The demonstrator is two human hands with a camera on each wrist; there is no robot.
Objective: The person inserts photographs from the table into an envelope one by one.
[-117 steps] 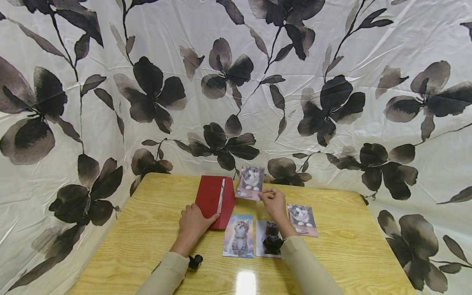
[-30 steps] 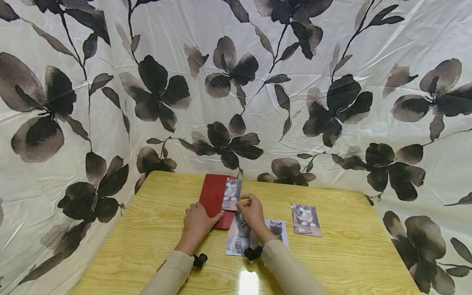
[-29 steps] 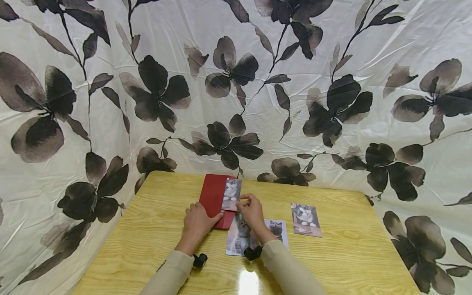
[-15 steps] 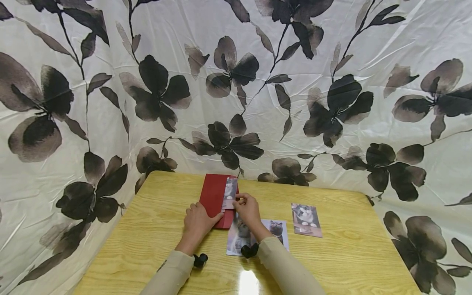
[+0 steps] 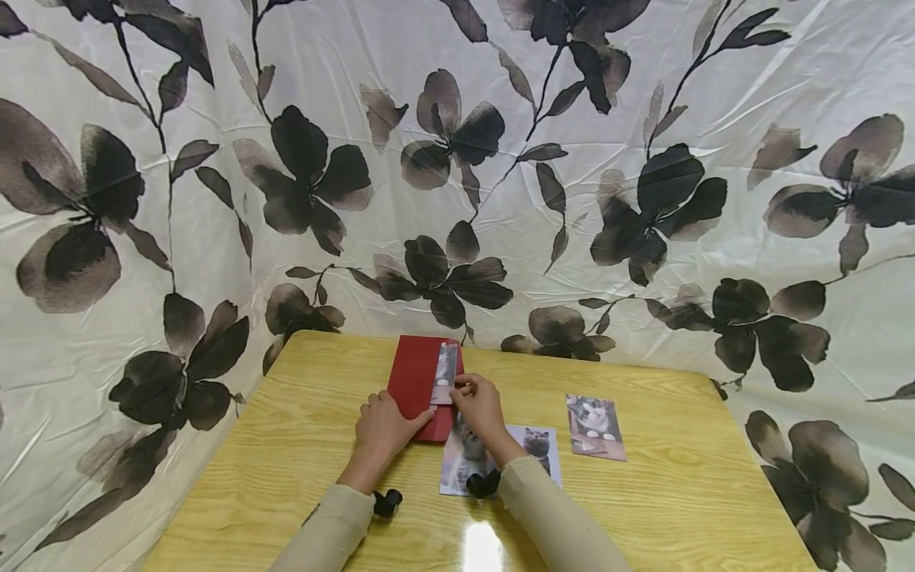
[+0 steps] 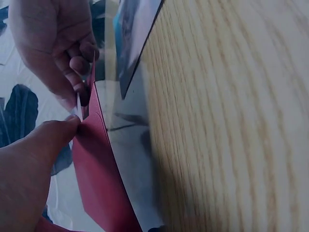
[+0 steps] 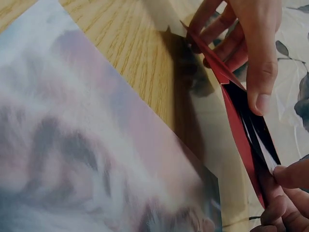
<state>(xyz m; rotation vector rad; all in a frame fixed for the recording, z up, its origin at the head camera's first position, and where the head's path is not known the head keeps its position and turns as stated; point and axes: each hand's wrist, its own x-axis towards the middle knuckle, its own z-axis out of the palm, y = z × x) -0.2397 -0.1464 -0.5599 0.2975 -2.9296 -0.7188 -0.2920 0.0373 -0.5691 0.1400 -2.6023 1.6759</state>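
My left hand [image 5: 384,425] grips the lower part of a red envelope [image 5: 413,377], its thumb on the front near the opening. With thumb and fingers, my right hand [image 5: 480,409] pinches the right edge of a cat photo card [image 5: 443,377] that sits partly inside the envelope; a narrow strip of picture shows. In the right wrist view the envelope [image 7: 234,116] gapes, with thin card edges [image 7: 265,150] inside its mouth. Seen from the left wrist, the red envelope [image 6: 104,169] is tilted up above the wood, the left thumb [image 6: 53,137] against its edge.
On the wooden table [image 5: 679,492] lie a tabby kitten card [image 5: 457,473], partly under the right wrist, a grey cat card [image 5: 538,446] beside it, and a black-and-white cat card [image 5: 596,429] farther right. A flowered cloth [image 5: 543,262] hangs behind the table's far edge.
The right hand has brought the cat card leftward from beyond the envelope's right side and slid it partly into the opening. The left hand keeps its hold on the envelope.
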